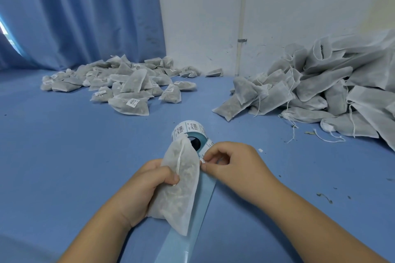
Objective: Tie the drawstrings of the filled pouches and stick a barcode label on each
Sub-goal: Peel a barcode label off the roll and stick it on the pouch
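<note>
I held one filled pouch (181, 177) in my left hand (149, 179), a little above the tabletop (64, 156). The fingers (168, 175) were curled round its left edge, and the thumb was hidden behind the cloth. The neck of the pouch looked gathered, and the drawstring (179, 160) ran down its front to my fingertips. I judged that the tying was done, though I could not see the knot itself.

My right hand (230, 164) was just beside the pouch, with the thumb and forefinger closed in a small pinch on the edge of a white label (203, 159). The label sat on the blue strip (205, 194) that came off the roll (188, 130). So the step in hand was the label — lifting it from the backing.

The next move asked for a slow peel, so the label would not curl or stick to itself, and then a flat press onto the pouch front, away from the string.

Behind on the left lay the labelled pouches (119, 87); on the right, well apart, was the heap without labels (320, 92), so much work remained.
</note>
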Tool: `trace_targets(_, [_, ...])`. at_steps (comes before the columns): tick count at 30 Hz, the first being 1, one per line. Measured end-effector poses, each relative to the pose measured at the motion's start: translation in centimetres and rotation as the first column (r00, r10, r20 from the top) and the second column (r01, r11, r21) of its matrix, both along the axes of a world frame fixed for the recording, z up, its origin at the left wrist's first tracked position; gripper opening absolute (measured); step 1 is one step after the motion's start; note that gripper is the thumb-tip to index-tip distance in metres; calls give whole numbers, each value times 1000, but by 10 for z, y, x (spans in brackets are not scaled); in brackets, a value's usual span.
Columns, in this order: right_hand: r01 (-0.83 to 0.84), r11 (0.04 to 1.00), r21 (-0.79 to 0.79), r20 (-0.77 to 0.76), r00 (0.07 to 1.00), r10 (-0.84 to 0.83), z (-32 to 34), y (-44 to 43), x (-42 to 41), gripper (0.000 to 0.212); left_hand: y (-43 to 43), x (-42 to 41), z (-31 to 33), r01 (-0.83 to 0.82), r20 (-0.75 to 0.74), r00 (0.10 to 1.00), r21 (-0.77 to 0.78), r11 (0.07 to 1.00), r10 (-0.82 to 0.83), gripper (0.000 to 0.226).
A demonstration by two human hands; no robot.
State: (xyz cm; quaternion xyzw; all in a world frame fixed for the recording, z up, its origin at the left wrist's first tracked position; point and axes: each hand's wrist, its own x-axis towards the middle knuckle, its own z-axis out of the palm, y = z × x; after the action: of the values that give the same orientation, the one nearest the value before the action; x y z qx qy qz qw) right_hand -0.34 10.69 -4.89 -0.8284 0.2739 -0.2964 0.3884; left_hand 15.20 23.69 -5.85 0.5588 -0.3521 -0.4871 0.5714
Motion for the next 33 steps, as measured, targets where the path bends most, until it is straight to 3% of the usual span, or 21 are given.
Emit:
trace_targets(3, [-6,993,119,11,1000,5,0,-4,-1,16,0,1,-3,12,28,1000,4,1000,-12,79])
trace_targets(6, [-26,983,183,1,1000,27,1,-7,-2,13,1,1,-3,21,79,997,-1,1000,-21,87])
trace_targets(9, [-21,988,152,-26,999,25,2,-7,-2,13,0,-1,-3,27,96,995,-1,1000,-27,74])
trace_targets(12, [-13,996,91,-47,999,17,1,-5,-2,14,2,-5,1,32,84,996,3,999,-32,35])
trace_targets(19, [-15,1000,-8,-79,997,14,2,-3,-3,11,1,-2,-4,62,205,977,9,998,-62,67])
trace_targets(25, [-23,998,-63,-97,995,17,3,-3,-4,13,3,-9,2,66,189,980,-12,998,-62,24])
trace_targets(33, [-5,991,-135,-118,993,-11,5,-2,-5,17,3,-9,2,78,217,973,-12,997,-74,20])
